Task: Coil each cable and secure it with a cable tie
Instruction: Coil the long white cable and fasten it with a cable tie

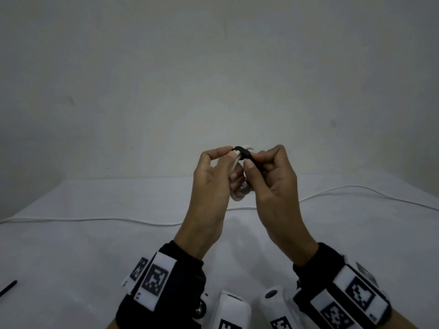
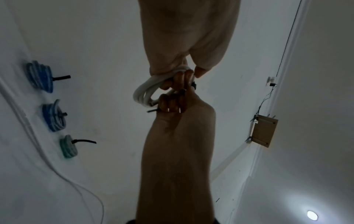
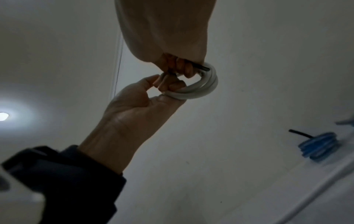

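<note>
Take the white coil [image 1: 238, 176] as your landmark: you hold it in the air between your two hands, above the bench [image 1: 71, 245] and close to your chest. Your left hand [image 1: 209, 179] grips it, thumb and forefinger pinching the top of the loops and the lower fingers curled through the ring. The black cable tie [image 1: 241, 152] arches over the top of the coil, just right of that pinch. Your right hand [image 1: 273, 176] sits on the coil's right side, thumb and fingers closed narrowly on the tie's tail, and it is the nearer hand to the free end. The tail's long axis runs from the coil down and toward you through the right fist; in the left wrist view its tip pokes out below the curled fingers. My judgement is that the coming move is a pull along that axis, away from the coil, while the left grip holds the loops bunched.

The cable is smooth, round and rubbery, wound in several oval loops; the tie is a thin, matte, flexible strap.

Behind the coil, an uncoiled white cable [image 1: 356, 189] trails across the bench. Left of the coil, three bundled cables [image 2: 54, 116] in blue and teal lie tied, black tails sticking out.
</note>
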